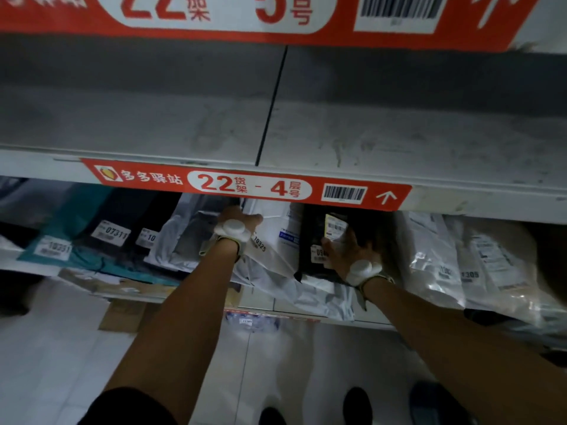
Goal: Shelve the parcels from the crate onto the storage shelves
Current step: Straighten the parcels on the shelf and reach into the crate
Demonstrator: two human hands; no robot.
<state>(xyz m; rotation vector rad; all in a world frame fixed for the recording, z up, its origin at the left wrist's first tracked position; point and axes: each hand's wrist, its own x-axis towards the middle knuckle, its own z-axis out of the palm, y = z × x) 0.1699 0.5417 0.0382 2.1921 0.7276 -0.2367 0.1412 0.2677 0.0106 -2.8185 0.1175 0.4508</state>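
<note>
Floor (46, 363) shows at 6 o'clock. Farther in, right hand (346, 250) grips black parcel (310, 228), standing at 3 o'clock of white parcel (276, 234). Left hand (237, 225) touches that one, its fingers hidden, grip unclear. Both parcels stand on the crowded shelf (257, 297).

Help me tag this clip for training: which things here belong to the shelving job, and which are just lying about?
In the job: left hand at the white parcel marked 10325; right hand on the black parcel; the shelf under them.
Lying about: teal parcel, clear-wrapped parcel at right, cardboard box on the floor.
</note>
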